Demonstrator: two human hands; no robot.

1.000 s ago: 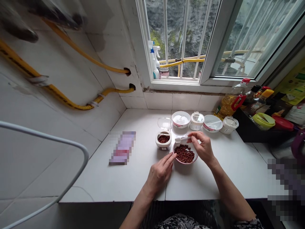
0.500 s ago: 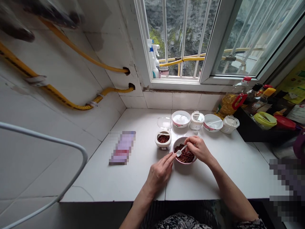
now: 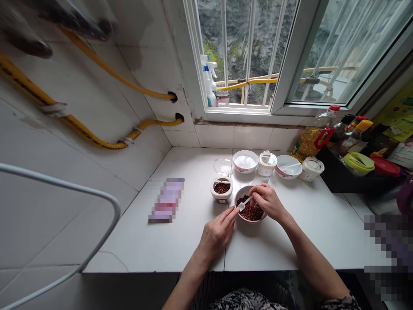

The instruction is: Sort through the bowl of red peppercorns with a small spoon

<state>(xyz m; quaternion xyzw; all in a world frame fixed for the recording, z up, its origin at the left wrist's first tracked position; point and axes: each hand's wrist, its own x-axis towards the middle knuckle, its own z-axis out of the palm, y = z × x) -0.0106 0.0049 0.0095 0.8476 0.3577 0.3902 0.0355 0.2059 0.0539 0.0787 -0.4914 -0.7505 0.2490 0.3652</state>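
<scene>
My left hand (image 3: 215, 235) lay on the counter (image 3: 180, 241), fingers loosely together and holding nothing, tips against the pink bowl (image 3: 240, 216) of red flakes. My right hand (image 3: 268, 201) pinched a small white spoon (image 3: 244, 203) over that bowl.

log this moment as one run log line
right hand: holds small white spoon over bowl of red flakes | left hand: fingertips at bowl rim | open spice jar beside bowl

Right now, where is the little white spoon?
In the head view the little white spoon is in the right hand, its tip over the bowl of red flakes, just right of the small open jar.
</scene>
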